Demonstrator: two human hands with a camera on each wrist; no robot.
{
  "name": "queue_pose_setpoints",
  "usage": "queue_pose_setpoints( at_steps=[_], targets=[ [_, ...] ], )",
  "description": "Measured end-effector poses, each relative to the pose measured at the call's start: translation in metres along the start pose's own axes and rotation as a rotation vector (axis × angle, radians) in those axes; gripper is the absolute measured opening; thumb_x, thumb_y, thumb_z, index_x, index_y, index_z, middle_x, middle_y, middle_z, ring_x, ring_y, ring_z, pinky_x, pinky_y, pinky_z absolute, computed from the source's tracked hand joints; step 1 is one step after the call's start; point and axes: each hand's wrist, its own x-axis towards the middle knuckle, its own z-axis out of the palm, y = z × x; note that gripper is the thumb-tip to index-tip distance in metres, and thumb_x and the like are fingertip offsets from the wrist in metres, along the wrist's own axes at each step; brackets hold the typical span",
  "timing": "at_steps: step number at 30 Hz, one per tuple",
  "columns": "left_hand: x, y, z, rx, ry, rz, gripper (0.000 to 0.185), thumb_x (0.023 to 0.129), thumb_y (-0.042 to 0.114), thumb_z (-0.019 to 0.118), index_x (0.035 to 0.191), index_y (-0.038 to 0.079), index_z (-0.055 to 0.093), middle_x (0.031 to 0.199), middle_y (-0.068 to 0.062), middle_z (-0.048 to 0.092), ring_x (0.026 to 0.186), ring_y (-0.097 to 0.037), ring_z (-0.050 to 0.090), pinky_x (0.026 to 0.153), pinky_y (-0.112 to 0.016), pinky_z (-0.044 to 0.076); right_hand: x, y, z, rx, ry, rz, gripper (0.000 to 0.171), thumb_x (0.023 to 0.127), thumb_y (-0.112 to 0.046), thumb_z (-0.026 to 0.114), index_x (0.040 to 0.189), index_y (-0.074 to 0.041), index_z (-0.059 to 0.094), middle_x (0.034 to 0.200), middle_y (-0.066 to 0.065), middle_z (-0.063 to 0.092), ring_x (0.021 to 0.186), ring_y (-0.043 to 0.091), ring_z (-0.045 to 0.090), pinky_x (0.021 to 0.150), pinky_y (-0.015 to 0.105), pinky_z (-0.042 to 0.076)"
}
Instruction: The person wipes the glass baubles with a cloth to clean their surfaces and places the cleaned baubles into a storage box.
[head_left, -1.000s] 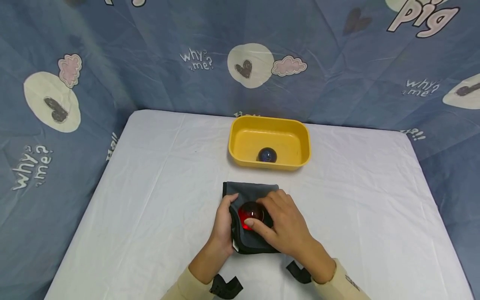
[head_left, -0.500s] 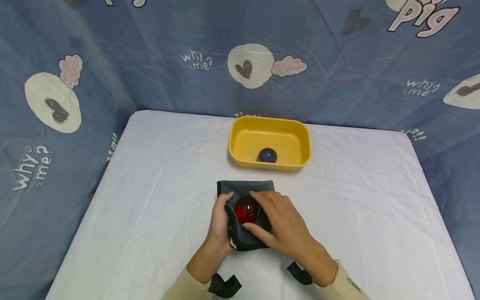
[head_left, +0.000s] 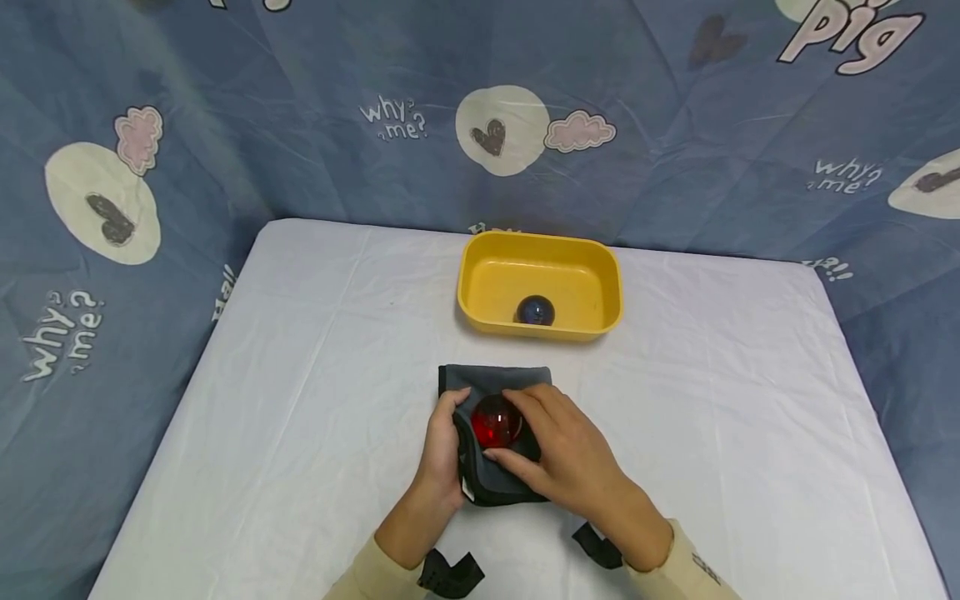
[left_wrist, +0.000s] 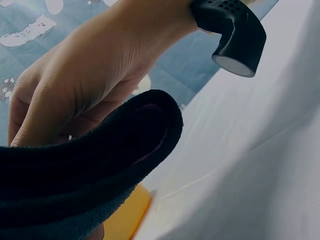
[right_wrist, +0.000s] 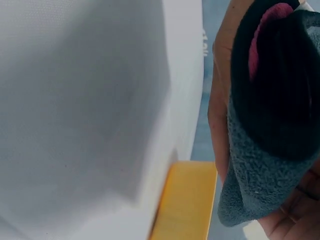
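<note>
My left hand (head_left: 438, 458) grips the left side of a folded grey cloth (head_left: 501, 483) with black trim, thumb laid over its edge and most of the fingers out of sight beneath. My right hand (head_left: 566, 450) curves round the right side of a glossy red ball (head_left: 495, 423), thumb on the side nearer me and fingertips on the far side, parted just enough to span it; the ball lies against the cloth's upper face, between my two hands. Beyond both hands a yellow tray (head_left: 540, 332) stands on the white tablecloth (head_left: 315, 375), and a dark blue ball (head_left: 536, 311) sits inside, close to the wall facing my hands. Behind my hands, beige sleeves (head_left: 682, 567) and black wrist pieces (head_left: 452, 575) show. Blue printed fabric (head_left: 337, 183) hangs past the tray. From my right wrist, a pink strip (right_wrist: 254, 55) shows in the cloth's shadowy fold, too dark for me to say what it is
</note>
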Motion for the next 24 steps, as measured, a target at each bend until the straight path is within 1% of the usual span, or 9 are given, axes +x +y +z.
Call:
queue_pose_setpoints(
  at_steps=[3, 8, 11, 15, 18, 21, 24],
  targets=[
    [0.0008, 0.0001, 0.0006, 0.003, 0.01, -0.006, 0.057, 0.104, 0.043, 0.035, 0.15, 0.008, 0.038, 0.144, -0.007, 0.048, 0.13, -0.021, 0.049, 0.11, -0.036, 0.039, 0.0003, 0.0015, -0.0002, 0.029, 0.011, 0.01, 0.065, 0.09, -0.048, 0.081, 0.131, 0.0, 0.064, 0.119, 0.008, 0.063, 0.103, 0.018, 0.06, 0.086, 0.035, 0.054],
    [0.0023, 0.0005, 0.0024, 0.01, 0.029, -0.004, 0.057, 0.104, 0.043, 0.036, 0.149, 0.008, 0.04, 0.144, -0.008, 0.048, 0.128, -0.022, 0.05, 0.108, -0.035, 0.041, -0.0005, 0.003, 0.001, 0.085, 0.044, 0.019, 0.061, 0.091, -0.046, 0.081, 0.129, -0.001, 0.064, 0.117, 0.006, 0.064, 0.102, 0.017, 0.061, 0.085, 0.035, 0.055],
    [0.0015, 0.0002, 0.0039, 0.007, 0.035, -0.002, 0.057, 0.103, 0.043, 0.038, 0.148, 0.008, 0.041, 0.143, -0.007, 0.05, 0.127, -0.021, 0.051, 0.108, -0.035, 0.041, -0.0009, 0.0028, 0.0013, 0.096, 0.055, 0.024, 0.059, 0.091, -0.046, 0.08, 0.127, -0.002, 0.065, 0.115, 0.005, 0.065, 0.102, 0.018, 0.061, 0.085, 0.036, 0.054],
    [0.0001, -0.0005, 0.0054, 0.004, 0.02, -0.002, 0.057, 0.104, 0.043, 0.038, 0.149, 0.008, 0.04, 0.143, -0.006, 0.05, 0.126, -0.02, 0.051, 0.109, -0.036, 0.04, -0.0004, 0.0023, 0.0003, 0.071, 0.064, 0.045, 0.057, 0.094, -0.055, 0.074, 0.12, -0.005, 0.068, 0.108, 0.002, 0.066, 0.099, 0.019, 0.058, 0.082, 0.035, 0.052],
    [-0.0005, -0.0013, 0.0061, 0.011, 0.018, -0.011, 0.058, 0.104, 0.043, 0.036, 0.149, 0.008, 0.038, 0.142, -0.007, 0.049, 0.125, -0.021, 0.051, 0.107, -0.035, 0.041, -0.0003, 0.0024, 0.0002, 0.045, 0.065, 0.063, 0.057, 0.095, -0.06, 0.068, 0.114, -0.006, 0.069, 0.103, 0.001, 0.066, 0.096, 0.018, 0.055, 0.079, 0.034, 0.049],
    [-0.0011, -0.0026, 0.0061, 0.02, 0.018, -0.015, 0.06, 0.104, 0.045, 0.036, 0.151, 0.007, 0.036, 0.145, -0.008, 0.047, 0.126, -0.022, 0.05, 0.107, -0.036, 0.042, -0.0009, 0.0021, 0.0005, 0.021, 0.043, 0.087, 0.058, 0.096, -0.062, 0.065, 0.109, -0.006, 0.07, 0.099, 0.001, 0.064, 0.093, 0.017, 0.053, 0.077, 0.033, 0.048],
    [-0.0015, -0.0047, 0.0051, 0.015, 0.016, -0.021, 0.062, 0.104, 0.045, 0.035, 0.153, 0.007, 0.034, 0.148, -0.009, 0.045, 0.129, -0.022, 0.049, 0.109, -0.037, 0.041, -0.0017, 0.0007, -0.0001, 0.005, -0.001, 0.111, 0.058, 0.097, -0.062, 0.064, 0.108, -0.005, 0.071, 0.097, 0.0, 0.063, 0.091, 0.017, 0.052, 0.076, 0.032, 0.048]
  ],
)
